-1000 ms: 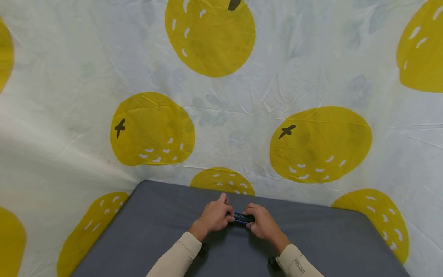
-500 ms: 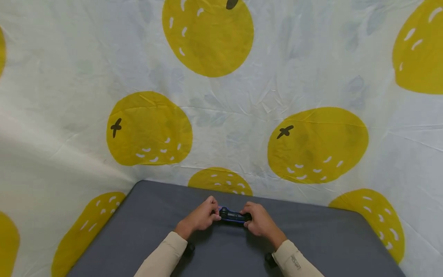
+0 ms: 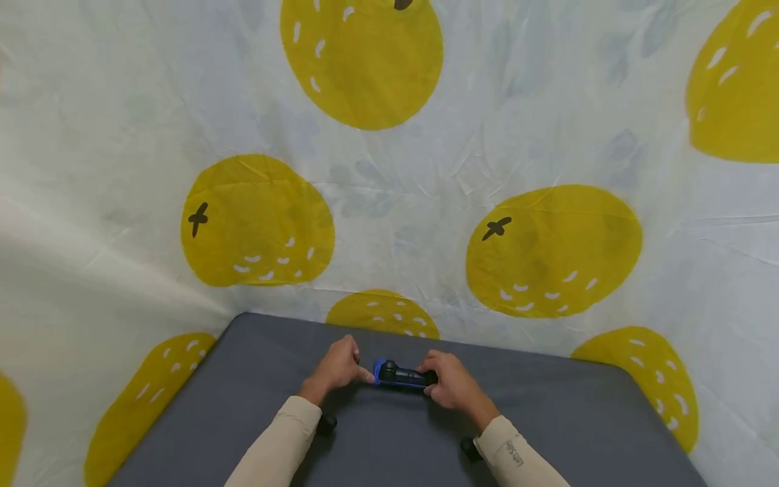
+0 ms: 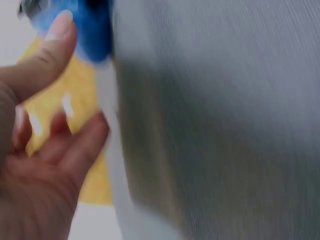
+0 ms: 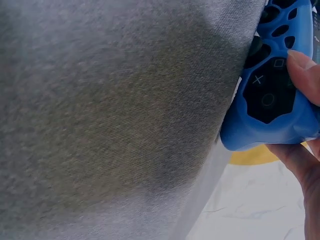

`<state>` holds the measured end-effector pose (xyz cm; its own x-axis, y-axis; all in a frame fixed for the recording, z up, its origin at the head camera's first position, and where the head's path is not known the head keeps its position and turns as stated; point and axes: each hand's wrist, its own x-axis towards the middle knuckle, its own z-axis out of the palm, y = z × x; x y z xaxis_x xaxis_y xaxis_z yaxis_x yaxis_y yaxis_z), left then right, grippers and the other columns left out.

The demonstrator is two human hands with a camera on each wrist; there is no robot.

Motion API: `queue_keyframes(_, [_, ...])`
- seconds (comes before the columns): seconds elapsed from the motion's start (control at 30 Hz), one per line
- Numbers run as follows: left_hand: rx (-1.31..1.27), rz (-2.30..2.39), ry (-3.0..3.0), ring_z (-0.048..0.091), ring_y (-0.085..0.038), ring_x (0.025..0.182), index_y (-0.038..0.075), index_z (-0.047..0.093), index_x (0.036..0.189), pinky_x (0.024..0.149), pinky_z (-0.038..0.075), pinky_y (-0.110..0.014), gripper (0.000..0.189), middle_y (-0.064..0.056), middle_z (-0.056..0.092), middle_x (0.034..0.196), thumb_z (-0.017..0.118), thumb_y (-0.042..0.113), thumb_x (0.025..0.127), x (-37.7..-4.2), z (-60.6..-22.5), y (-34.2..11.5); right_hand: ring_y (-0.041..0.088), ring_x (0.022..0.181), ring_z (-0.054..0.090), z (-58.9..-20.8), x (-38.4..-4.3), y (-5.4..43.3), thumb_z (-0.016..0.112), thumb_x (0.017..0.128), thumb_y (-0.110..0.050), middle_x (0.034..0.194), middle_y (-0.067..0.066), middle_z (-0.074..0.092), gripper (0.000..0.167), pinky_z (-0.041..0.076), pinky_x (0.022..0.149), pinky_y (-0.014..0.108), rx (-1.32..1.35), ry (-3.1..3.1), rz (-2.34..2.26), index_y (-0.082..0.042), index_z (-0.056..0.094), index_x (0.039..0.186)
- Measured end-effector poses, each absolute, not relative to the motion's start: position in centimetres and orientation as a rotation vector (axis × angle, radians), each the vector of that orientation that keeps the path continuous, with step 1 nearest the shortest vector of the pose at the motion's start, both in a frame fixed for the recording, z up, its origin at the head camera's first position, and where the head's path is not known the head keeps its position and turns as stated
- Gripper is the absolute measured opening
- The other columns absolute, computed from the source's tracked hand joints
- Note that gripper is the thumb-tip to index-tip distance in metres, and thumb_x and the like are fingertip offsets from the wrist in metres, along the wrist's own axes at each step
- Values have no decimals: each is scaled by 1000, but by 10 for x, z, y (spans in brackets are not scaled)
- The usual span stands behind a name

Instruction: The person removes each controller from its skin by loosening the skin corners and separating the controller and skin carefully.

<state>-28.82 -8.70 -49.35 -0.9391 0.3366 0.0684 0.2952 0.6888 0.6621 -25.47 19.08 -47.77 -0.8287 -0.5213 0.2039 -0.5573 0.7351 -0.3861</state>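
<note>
Cloth (image 3: 389, 162): white with faint leaf marks and big yellow fruit (image 3: 258, 223), rising beyond the far, left and right edges of the table (image 3: 377, 446); the outermost prints are cut off by the frame.
Table: dark grey; both far corners show, the near part runs out of frame. Its far edge hides the base of one fruit.
Sleeves: pale left sleeve (image 3: 274, 446) and right sleeve (image 3: 520, 456) enter from the near side, both cut off; lettering on the right one is too small to read.
Left hand (image 3: 337, 368): fingers spread, thumb stretched right toward the left end of the controller (image 3: 402, 376); whether thumb and casing touch is hard to tell.
Right hand (image 3: 452, 380): holding the controller by its right end, thumb on the front face; the palm and other fingers partly cover that grip.
Controller: between the hands, toward the far side over the table; whether it rests on the surface cannot be told. Blue cover, black body; blurred and cropped in the left wrist view, cut off in the right.
Black pieces (image 3: 328, 424): one beside each cuff, partly hidden by the sleeves.
Buttons (image 5: 267, 90): cross, circle and square marks readable; the thumb stands in the way of the rest.
</note>
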Motion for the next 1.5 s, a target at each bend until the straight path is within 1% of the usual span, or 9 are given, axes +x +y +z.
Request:
queue_keyframes(0.03, [501, 1103, 2834, 51, -19, 74, 2, 59, 89, 68, 46, -33, 48, -9, 59, 84, 98, 23, 70, -288, -492, -88, 28, 95, 69, -478, -255, 191, 82, 83, 0, 101, 3, 68, 27, 61, 85, 45, 887, -2845, 685, -6, 80, 110])
queue_keyframes(0.13, [568, 1083, 2824, 64, -29, 101, 2, 64, 113, 88, 55, -45, 59, -11, 67, 111, 99, 24, 70, -283, -489, -86, 26, 95, 69, -477, -254, 192, 83, 82, 0, 100, 2, 68, 28, 61, 85, 44, 869, -2834, 707, -6, 80, 109])
queue_keyframes(0.23, [738, 1054, 2776, 62, -35, 127, 7, 63, 138, 106, 51, -53, 73, -12, 65, 140, 94, 31, 77, -279, -493, -75, 24, 94, 68, -476, -253, 193, 85, 82, -3, 101, 1, 69, 28, 60, 85, 44, 847, -2832, 714, -8, 80, 109])
queue_keyframes(0.3, [798, 1052, 2761, 62, -33, 132, 12, 61, 145, 108, 52, -52, 74, -9, 63, 146, 90, 35, 82, -276, -499, -68, 23, 96, 69, -478, -252, 194, 85, 83, -6, 105, 1, 70, 29, 60, 86, 45, 842, -2840, 723, -8, 79, 112])
queue_keyframes(0.5, [774, 1148, 2834, 72, -24, 108, 16, 72, 131, 90, 59, -41, 51, -5, 75, 126, 88, 29, 84, -275, -508, -60, 29, 115, 68, -487, -247, 199, 87, 82, -6, 126, 5, 70, 51, 55, 98, 53, 809, -2832, 851, -6, 69, 130])
queue_keyframes(0.63, [798, 1147, 2860, 72, -21, 100, 17, 75, 127, 84, 60, -36, 47, -4, 77, 118, 89, 28, 83, -276, -509, -60, 31, 119, 68, -493, -244, 203, 87, 81, -3, 132, 7, 70, 58, 55, 99, 54, 757, -2807, 906, -8, 66, 134])
queue_keyframes(0.93, [864, 1199, 2873, 74, -20, 102, 18, 77, 122, 88, 60, -34, 43, -3, 79, 116, 90, 27, 82, -275, -513, -57, 29, 113, 73, -502, -240, 206, 86, 83, -4, 124, 8, 76, 47, 59, 94, 50, 664, -2707, 928, -10, 73, 127])
queue_keyframes(1.2, [845, 1275, 2836, 73, -18, 101, 17, 77, 125, 84, 59, -30, 45, -3, 77, 124, 90, 27, 83, -273, -506, -57, 28, 105, 75, -499, -234, 207, 86, 81, -1, 119, 7, 78, 48, 61, 88, 48, 676, -2623, 906, -10, 73, 126])
queue_keyframes(1.5, [931, 1280, 2838, 74, -20, 108, 18, 77, 125, 92, 60, -36, 45, -4, 77, 126, 90, 26, 83, -269, -497, -57, 25, 100, 77, -495, -226, 209, 90, 74, 3, 115, 6, 79, 52, 62, 84, 45, 719, -2497, 844, -9, 73, 121])
